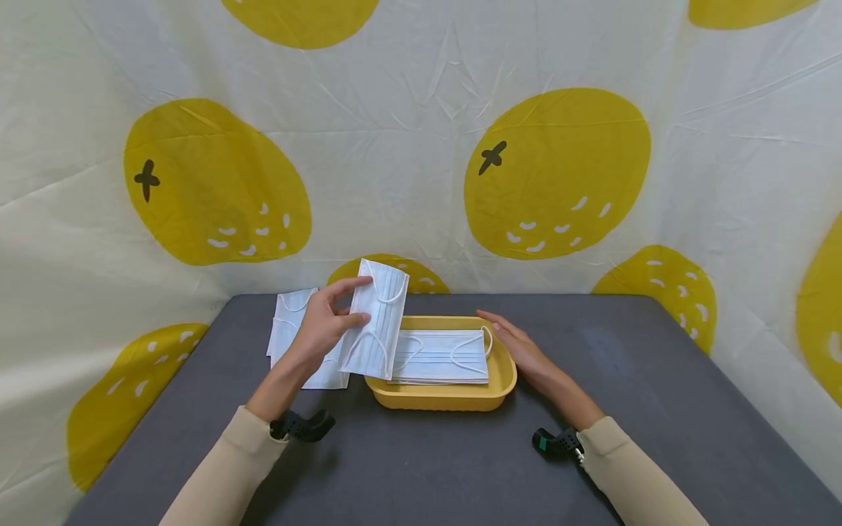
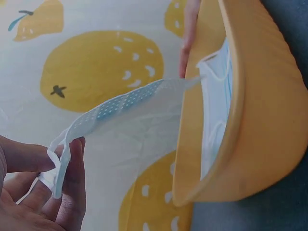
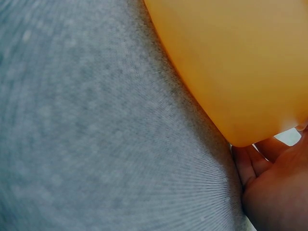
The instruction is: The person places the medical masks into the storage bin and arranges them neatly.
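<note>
My left hand (image 1: 322, 325) pinches a pale blue pleated face mask (image 1: 378, 321) by one long edge, thumb on the near face. The mask is tilted upright over the left end of a yellow tray (image 1: 444, 402). Inside the tray lies a stack of face masks (image 1: 441, 358) with white ear loops, also visible in the left wrist view. My right hand (image 1: 526, 354) rests against the tray's right end, its fingers along the outer wall. In the right wrist view, those fingers (image 3: 250, 161) are beside the tray wall (image 3: 240, 72), partly hidden by it.
More face masks (image 1: 289, 321) lie overlapping on the dark grey table (image 1: 421, 467), left of the tray and partly behind my left hand. A white cloth (image 1: 395, 190) with yellow fruit prints hangs behind the table.
</note>
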`<act>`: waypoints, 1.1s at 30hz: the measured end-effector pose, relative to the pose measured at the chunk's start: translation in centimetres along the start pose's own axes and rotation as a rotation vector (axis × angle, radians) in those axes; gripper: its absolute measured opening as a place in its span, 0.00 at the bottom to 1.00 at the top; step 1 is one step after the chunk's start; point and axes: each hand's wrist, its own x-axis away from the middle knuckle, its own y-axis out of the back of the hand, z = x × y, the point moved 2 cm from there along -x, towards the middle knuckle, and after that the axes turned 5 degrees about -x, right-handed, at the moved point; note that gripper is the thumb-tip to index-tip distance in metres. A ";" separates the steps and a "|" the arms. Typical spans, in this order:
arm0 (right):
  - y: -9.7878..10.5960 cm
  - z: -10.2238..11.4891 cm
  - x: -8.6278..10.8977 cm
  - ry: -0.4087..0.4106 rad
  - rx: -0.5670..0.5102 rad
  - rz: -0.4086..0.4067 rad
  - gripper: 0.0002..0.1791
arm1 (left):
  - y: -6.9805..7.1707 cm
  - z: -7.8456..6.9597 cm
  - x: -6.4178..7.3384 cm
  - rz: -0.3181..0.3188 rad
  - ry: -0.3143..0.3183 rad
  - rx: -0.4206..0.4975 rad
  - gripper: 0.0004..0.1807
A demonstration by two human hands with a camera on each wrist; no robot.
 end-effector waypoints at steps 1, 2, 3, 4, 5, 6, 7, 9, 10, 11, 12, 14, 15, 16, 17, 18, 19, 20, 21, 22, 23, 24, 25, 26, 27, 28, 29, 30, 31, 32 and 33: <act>0.0 0.0 0.0 0.001 0.001 0.001 0.29 | -0.2 -0.1 -0.1 0.004 0.000 0.003 0.31; 0.0 0.0 0.0 0.001 0.001 0.002 0.29 | -0.4 -0.1 -0.2 0.008 0.001 0.005 0.31; 0.0 0.0 0.0 -0.001 0.000 0.002 0.29 | -0.6 -0.2 -0.3 0.011 0.004 0.004 0.31; 0.0 0.0 0.1 -0.002 0.000 0.001 0.29 | -0.7 -0.3 -0.4 0.016 0.003 0.004 0.31; 0.0 0.1 0.1 -0.003 -0.001 0.001 0.29 | -0.9 -0.3 -0.5 0.023 0.002 0.003 0.31; 0.0 0.1 0.1 -0.005 -0.003 0.001 0.28 | -1.1 -0.3 -0.6 0.027 0.003 0.004 0.31; 0.0 0.1 0.1 0.000 0.004 0.004 0.29 | -1.3 -0.4 -0.7 0.031 0.002 -0.002 0.31; 0.0 0.1 0.1 -0.001 0.002 0.002 0.28 | -1.6 -0.4 -0.9 0.040 0.000 -0.006 0.31; 0.0 0.1 0.1 -0.001 0.001 0.000 0.28 | -1.8 -0.4 -1.0 0.044 -0.004 -0.009 0.31; 0.0 0.1 0.2 0.002 0.002 0.002 0.29 | -2.0 -0.4 -1.2 0.048 -0.004 -0.012 0.31; 0.0 0.1 0.2 0.004 0.003 0.003 0.29 | -2.1 -0.5 -1.3 0.051 -0.003 -0.015 0.31; 0.0 0.1 0.2 0.001 -0.003 -0.002 0.29 | -2.4 -0.6 -1.5 0.058 -0.005 -0.022 0.31; 0.1 0.1 0.2 0.003 -0.002 -0.003 0.29 | -2.6 -0.6 -1.6 0.063 -0.006 -0.029 0.32; 0.1 0.1 0.2 0.007 0.003 0.000 0.29 | -2.7 -0.7 -1.7 0.067 -0.005 -0.032 0.32; 0.1 0.1 0.2 0.011 0.009 0.004 0.29 | -2.8 -0.8 -1.7 0.073 -0.007 -0.037 0.32; 0.1 0.1 0.2 0.012 0.011 0.006 0.29 | -2.9 -0.9 -1.8 0.079 -0.008 -0.043 0.32; 0.1 0.1 0.2 0.013 0.011 0.005 0.29 | -3.1 -0.9 -1.9 0.086 -0.005 -0.049 0.32; 0.1 0.1 0.2 0.016 0.012 0.007 0.29 | -3.2 -1.0 -2.0 0.095 -0.005 -0.052 0.31; 0.0 0.1 0.2 0.017 0.011 0.010 0.29 | -3.2 -1.1 -2.1 0.105 -0.009 -0.058 0.31; 0.0 0.1 0.2 0.020 0.010 0.013 0.29 | -3.3 -1.1 -2.2 0.115 -0.011 -0.062 0.31; 0.0 0.0 0.2 0.020 0.008 0.014 0.29 | -3.3 -1.2 -2.3 0.124 -0.014 -0.070 0.31; 0.0 0.0 0.2 0.019 0.005 0.015 0.29 | -3.4 -1.2 -2.4 0.133 -0.014 -0.073 0.31; 0.0 0.0 0.2 0.020 0.005 0.014 0.29 | -3.4 -1.3 -2.5 0.144 -0.018 -0.074 0.31; 0.0 0.0 0.1 0.022 0.006 0.014 0.29 | -3.5 -1.3 -2.6 0.155 -0.025 -0.075 0.31; 0.0 0.0 0.1 0.024 0.008 0.016 0.29 | -3.5 -1.3 -2.7 0.166 -0.032 -0.075 0.31; 0.0 0.0 0.1 0.026 0.007 0.014 0.29 | -3.6 -1.3 -2.9 0.175 -0.034 -0.074 0.31; 0.0 0.0 0.0 0.028 0.004 0.013 0.29 | -3.6 -1.4 -3.0 0.184 -0.039 -0.072 0.31; -0.1 0.0 0.0 0.031 0.000 0.012 0.29 | -3.7 -1.4 -3.1 0.195 -0.044 -0.068 0.31; -0.1 0.0 0.0 0.033 -0.002 0.011 0.29 | -3.8 -1.4 -3.3 0.206 -0.049 -0.066 0.31; -0.1 0.0 -0.1 0.036 -0.005 0.011 0.29 | -3.8 -1.4 -3.4 0.216 -0.052 -0.066 0.31; -0.1 0.0 -0.1 0.037 -0.007 0.011 0.29 | -3.9 -1.4 -3.6 0.226 -0.056 -0.066 0.31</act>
